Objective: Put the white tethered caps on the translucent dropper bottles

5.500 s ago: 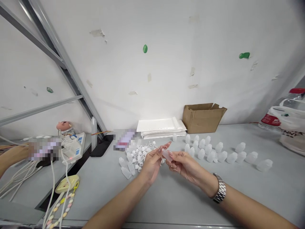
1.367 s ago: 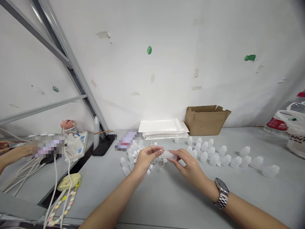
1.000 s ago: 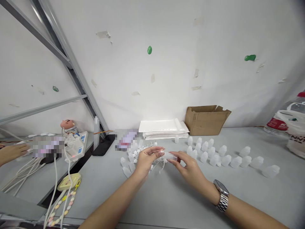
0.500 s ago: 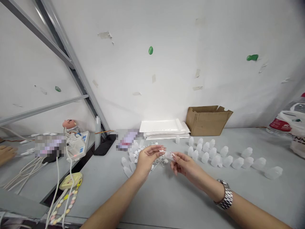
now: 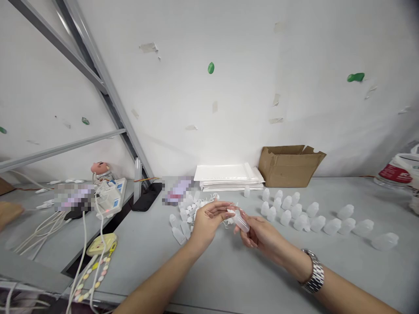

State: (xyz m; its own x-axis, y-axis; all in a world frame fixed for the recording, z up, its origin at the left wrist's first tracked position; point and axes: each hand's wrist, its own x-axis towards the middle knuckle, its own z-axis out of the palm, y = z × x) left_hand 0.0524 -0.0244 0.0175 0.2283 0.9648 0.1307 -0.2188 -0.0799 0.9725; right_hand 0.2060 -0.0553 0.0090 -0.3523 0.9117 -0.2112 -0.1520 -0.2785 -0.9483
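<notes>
A small translucent white plastic bottle [image 5: 241, 223] is tilted between my two hands above the grey table. My right hand [image 5: 258, 233] is closed round its body with thumb and fingers. At its upper left end the fingertips of my left hand [image 5: 207, 222] are pinched together; whether they grip the bottle's neck or a small white piece on it is hard to tell. Partly hidden behind my left hand lies a pile of small white caps with thin cords [image 5: 193, 211]. Several similar translucent bottles [image 5: 317, 223] stand in loose rows to the right, and a few more [image 5: 178, 235] lie left of the pile.
A stack of white envelopes [image 5: 229, 176] and an open cardboard box [image 5: 290, 168] stand against the wall. At left are a blurred phone [image 5: 178, 191], a power strip [image 5: 109, 198], cables and a yellow case [image 5: 102, 244]. Another person's hand [image 5: 9, 213] shows at the far left.
The bottle has turned, so more of its body now points down and right. My right hand has shifted slightly right and down with it. The whole view has moved a little.
</notes>
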